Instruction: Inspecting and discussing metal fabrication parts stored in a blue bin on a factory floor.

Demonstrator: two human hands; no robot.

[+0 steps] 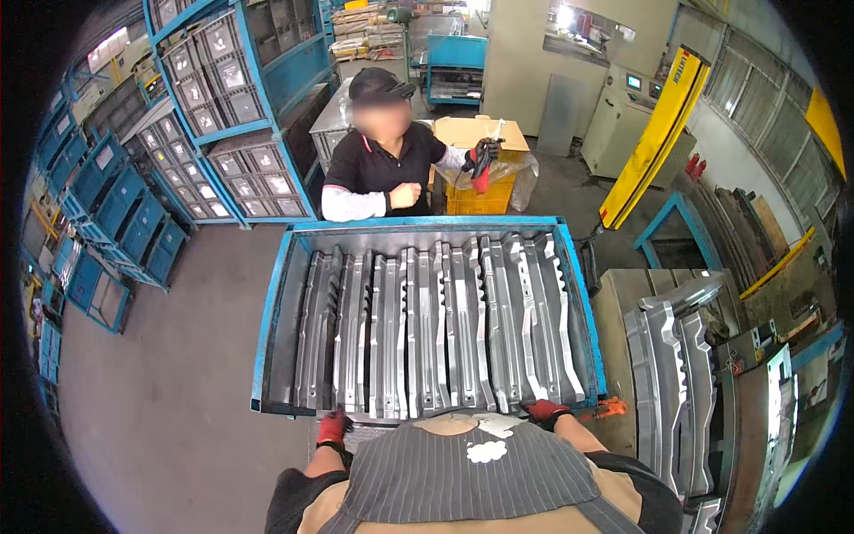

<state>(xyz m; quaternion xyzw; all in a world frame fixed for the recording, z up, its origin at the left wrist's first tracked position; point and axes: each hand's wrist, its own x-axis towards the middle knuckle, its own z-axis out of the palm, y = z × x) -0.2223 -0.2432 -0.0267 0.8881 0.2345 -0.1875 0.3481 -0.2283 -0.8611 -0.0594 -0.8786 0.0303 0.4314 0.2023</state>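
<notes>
A blue-framed metal bin stands right in front of me. Inside lie several long pressed steel panels, side by side, with notched, wavy edges. My left hand, in a red glove with a dark cuff, is at the bin's near edge, below the panels at the left. Its fingers look closed at that edge. My right hand, also red-gloved, has its fingers curled at the near edge, by the ends of the right-hand panels. What either hand grips is too small to make out. My apron hides part of the near edge.
Across the bin a person stands, holding a dark and red glove. More steel panels lie at the right. A yellow post and a yellow crate stand behind. Blue racks with grey boxes line the left.
</notes>
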